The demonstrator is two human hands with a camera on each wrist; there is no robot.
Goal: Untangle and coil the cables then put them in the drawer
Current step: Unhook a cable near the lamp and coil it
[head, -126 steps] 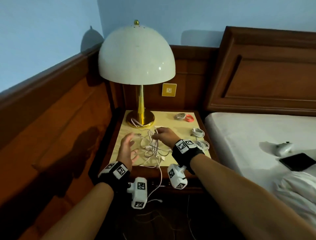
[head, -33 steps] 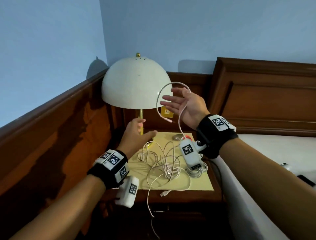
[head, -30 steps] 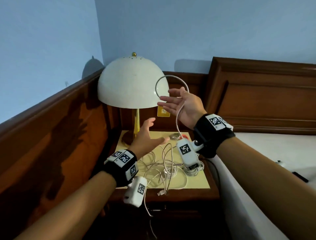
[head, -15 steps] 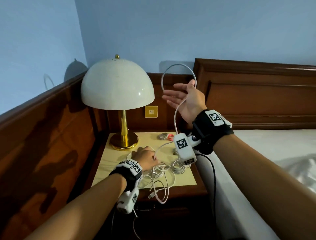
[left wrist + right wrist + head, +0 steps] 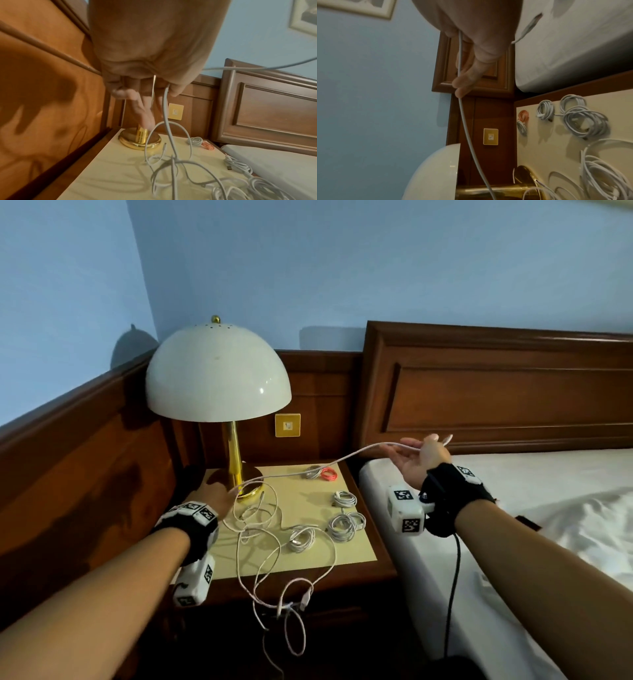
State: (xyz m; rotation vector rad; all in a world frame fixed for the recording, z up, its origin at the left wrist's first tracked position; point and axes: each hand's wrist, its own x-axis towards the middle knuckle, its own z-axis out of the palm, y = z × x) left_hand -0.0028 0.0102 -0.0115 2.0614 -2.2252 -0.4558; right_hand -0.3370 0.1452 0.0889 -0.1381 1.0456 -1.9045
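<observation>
One white cable [image 5: 342,457] runs in a shallow arc between my two hands. My left hand [image 5: 214,498] is low by the lamp base and pinches this cable [image 5: 167,121] between thumb and fingers. My right hand [image 5: 416,455] is palm-up over the bed's edge, with the cable [image 5: 465,128] laid across the palm under the thumb and its plug end [image 5: 447,440] sticking out past the hand. A loose tangle of white cable [image 5: 255,520] lies on the nightstand [image 5: 352,553], and loops hang over its front edge [image 5: 291,604]. No drawer shows.
Several coiled white cables [image 5: 346,527] lie on the nightstand's right half, with a grey and an orange coil [image 5: 320,473] at the back. A white-domed brass lamp [image 5: 219,374] stands at the back left. The bed [image 5: 548,491] adjoins on the right and wood panelling on the left.
My right hand has dropped from up by the headboard to the right over the bed, drawing the cable out long. My left hand slid back toward the lamp base, holding the cable.
</observation>
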